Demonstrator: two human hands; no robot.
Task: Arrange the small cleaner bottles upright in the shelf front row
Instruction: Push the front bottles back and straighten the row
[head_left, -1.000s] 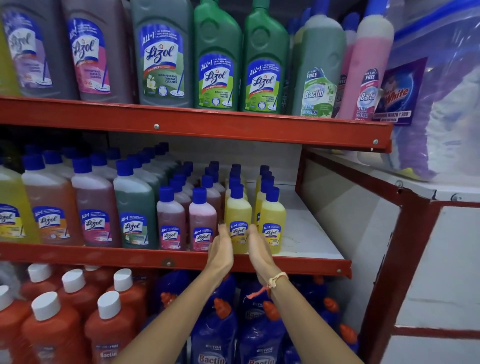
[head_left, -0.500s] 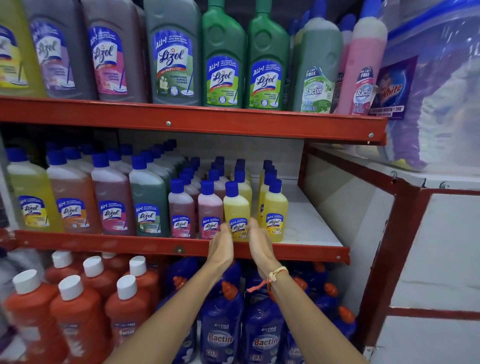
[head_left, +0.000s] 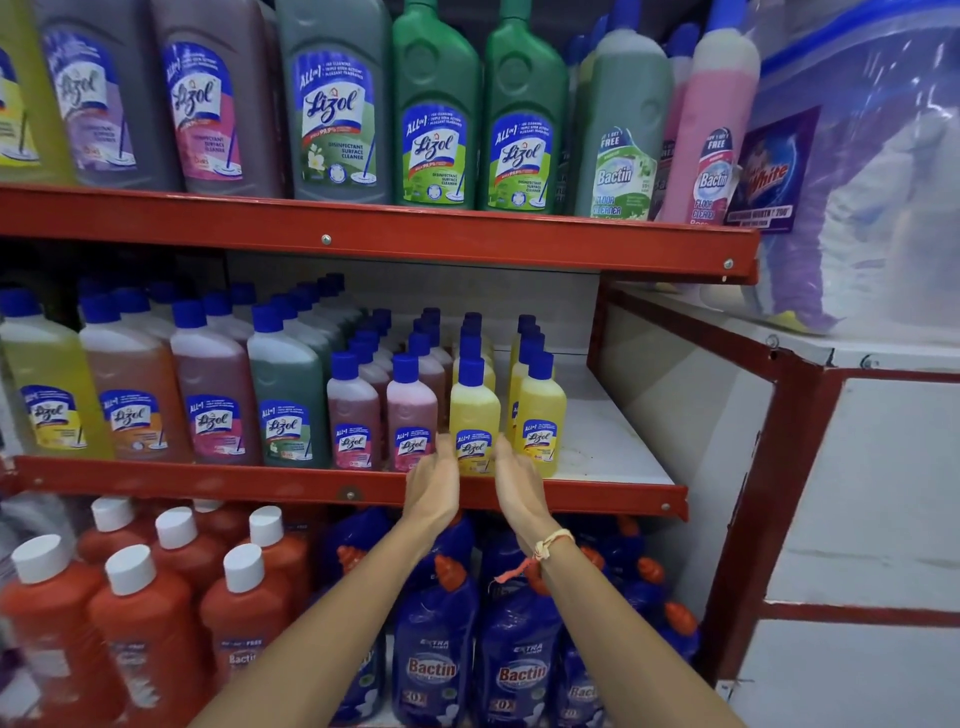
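Note:
Small Lizol cleaner bottles with blue caps stand upright in rows on the middle shelf (head_left: 260, 480). The front row holds two pink bottles (head_left: 353, 410) (head_left: 412, 410) and two yellow ones. My left hand (head_left: 434, 483) and my right hand (head_left: 517, 483) flank the front yellow bottle (head_left: 474, 410), with flat fingers reaching up along its lower sides, touching or nearly so. Neither hand closes around it. The other yellow bottle (head_left: 540, 410) stands just right of my right hand.
Larger Lizol bottles (head_left: 208, 395) fill the shelf's left part. Bare white shelf surface (head_left: 608, 447) lies to the right, bounded by a red frame post (head_left: 753, 493). Big bottles (head_left: 332, 104) stand above; orange bottles (head_left: 140, 623) and blue Bactin bottles (head_left: 431, 649) below.
The view has swung a little to the left, so the shelf contents sit further right. Both hands stay on either side of the same yellow bottle.

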